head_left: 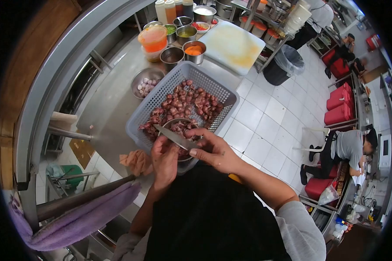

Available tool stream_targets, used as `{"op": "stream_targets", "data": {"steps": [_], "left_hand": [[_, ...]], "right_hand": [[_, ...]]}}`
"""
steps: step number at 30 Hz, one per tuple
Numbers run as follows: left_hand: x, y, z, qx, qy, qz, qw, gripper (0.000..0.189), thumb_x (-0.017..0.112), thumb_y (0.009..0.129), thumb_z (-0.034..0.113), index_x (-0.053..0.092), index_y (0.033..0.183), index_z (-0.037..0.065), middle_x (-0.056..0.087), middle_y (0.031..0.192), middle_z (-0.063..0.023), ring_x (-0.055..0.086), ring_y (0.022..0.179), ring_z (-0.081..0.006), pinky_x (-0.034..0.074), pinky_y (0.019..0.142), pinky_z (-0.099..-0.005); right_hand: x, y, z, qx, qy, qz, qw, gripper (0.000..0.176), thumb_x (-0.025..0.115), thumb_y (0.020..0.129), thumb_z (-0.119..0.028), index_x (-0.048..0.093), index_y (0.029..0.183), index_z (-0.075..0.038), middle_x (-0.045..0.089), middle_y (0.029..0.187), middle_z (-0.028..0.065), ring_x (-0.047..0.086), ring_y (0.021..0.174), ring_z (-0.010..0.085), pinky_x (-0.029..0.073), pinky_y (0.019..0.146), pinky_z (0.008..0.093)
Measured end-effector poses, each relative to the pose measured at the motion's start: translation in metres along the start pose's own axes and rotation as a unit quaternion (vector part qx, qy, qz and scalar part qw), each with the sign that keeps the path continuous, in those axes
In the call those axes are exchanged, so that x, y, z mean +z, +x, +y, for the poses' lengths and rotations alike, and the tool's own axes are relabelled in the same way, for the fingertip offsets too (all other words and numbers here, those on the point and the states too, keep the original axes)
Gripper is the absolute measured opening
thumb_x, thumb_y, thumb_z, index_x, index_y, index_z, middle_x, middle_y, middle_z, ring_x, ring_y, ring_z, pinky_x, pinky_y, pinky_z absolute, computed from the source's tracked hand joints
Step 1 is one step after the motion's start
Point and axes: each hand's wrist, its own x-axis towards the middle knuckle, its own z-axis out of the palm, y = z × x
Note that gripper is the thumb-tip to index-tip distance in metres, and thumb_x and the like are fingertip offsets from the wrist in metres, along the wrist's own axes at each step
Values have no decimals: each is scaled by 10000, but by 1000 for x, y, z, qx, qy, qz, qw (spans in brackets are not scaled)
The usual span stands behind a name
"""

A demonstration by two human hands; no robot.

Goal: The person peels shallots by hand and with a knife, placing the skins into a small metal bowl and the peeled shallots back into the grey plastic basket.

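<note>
My right hand [211, 152] is closed round a knife [175, 137], whose blade points up and to the left. My left hand [164, 155] has its fingers curled near the blade; whatever they pinch is too small to make out. Both hands are over a metal bowl [185, 160] with reddish skins in it. The bowl sits at the near end of a grey perforated basket [137, 118] that holds many small red onions [178, 101]. Left of the basket, peeled pale onions [147, 86] lie in a second metal bowl [136, 80].
Behind the basket are metal pots [172, 56], an orange tub [153, 40], squeeze bottles and a white cutting board [233, 43]. A crumpled brown cloth [137, 162] lies at the left. A purple towel [87, 217] hangs lower left. Other people are at the right.
</note>
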Motion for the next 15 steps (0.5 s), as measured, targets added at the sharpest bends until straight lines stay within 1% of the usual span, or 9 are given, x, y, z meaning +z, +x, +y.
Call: {"op": "stream_targets", "data": {"steps": [1, 2, 3, 5, 7, 9, 13, 15], "left_hand": [[1, -1, 1, 0, 0, -1, 1000, 287, 628, 929, -31, 563, 1208, -11, 652, 1114, -125, 642, 1060, -203, 516, 973, -363], [1, -1, 3, -12, -24, -16, 1000, 304, 627, 924, -38, 560, 1218, -4, 647, 1132, -122, 639, 1072, -208, 519, 977, -377], [2, -2, 5, -23, -47, -31, 998, 321, 627, 919, -45, 556, 1229, 2, 641, 1149, -118, 635, 1084, -213, 521, 980, -390], [2, -2, 6, -34, -55, -27, 998, 339, 629, 916, -46, 551, 1241, 12, 634, 1166, -111, 630, 1094, -214, 523, 984, -399], [7, -3, 9, -46, -63, -23, 997, 358, 630, 913, -47, 546, 1253, 22, 627, 1183, -104, 625, 1105, -216, 524, 987, -408], [14, -5, 13, -50, -72, -14, 996, 260, 624, 931, -5, 574, 1183, 37, 640, 1113, -83, 621, 1068, -199, 491, 988, -369], [16, -6, 13, -49, -73, -11, 996, 249, 611, 937, -8, 575, 1179, 38, 639, 1115, -84, 619, 1066, -195, 488, 993, -367], [13, -6, 12, -46, -61, -12, 997, 238, 606, 942, 0, 577, 1175, 39, 638, 1119, -83, 617, 1063, -193, 493, 973, -358]], "right_hand": [[3, 1, -1, -50, -34, -2, 998, 452, 701, 943, -162, 520, 1354, -104, 547, 814, -22, 484, 708, 56, 392, 611, 221], [5, 0, -4, -41, -29, -3, 999, 461, 708, 932, -134, 519, 1351, -90, 554, 829, -19, 495, 735, 62, 412, 644, 235], [6, 1, -2, -42, -29, -3, 999, 461, 708, 932, -134, 519, 1351, -90, 554, 829, -19, 495, 735, 62, 412, 644, 235], [6, 2, 2, -67, -38, -5, 997, 452, 702, 936, -133, 521, 1347, -82, 562, 839, -13, 500, 751, 61, 420, 656, 240], [6, 2, 1, -68, -40, -7, 997, 446, 698, 939, -131, 522, 1346, -78, 565, 840, -12, 504, 761, 61, 424, 665, 241], [7, 0, -1, -68, -41, -7, 997, 440, 694, 942, -128, 523, 1344, -74, 568, 842, -11, 507, 771, 61, 428, 674, 242], [7, 1, 3, -79, -26, -8, 997, 391, 679, 952, -120, 556, 1319, -64, 601, 868, -8, 514, 779, 59, 429, 683, 235], [6, 1, 2, -77, -27, -7, 997, 377, 676, 953, -112, 569, 1312, -64, 617, 881, -6, 521, 783, 58, 432, 690, 234]]}}
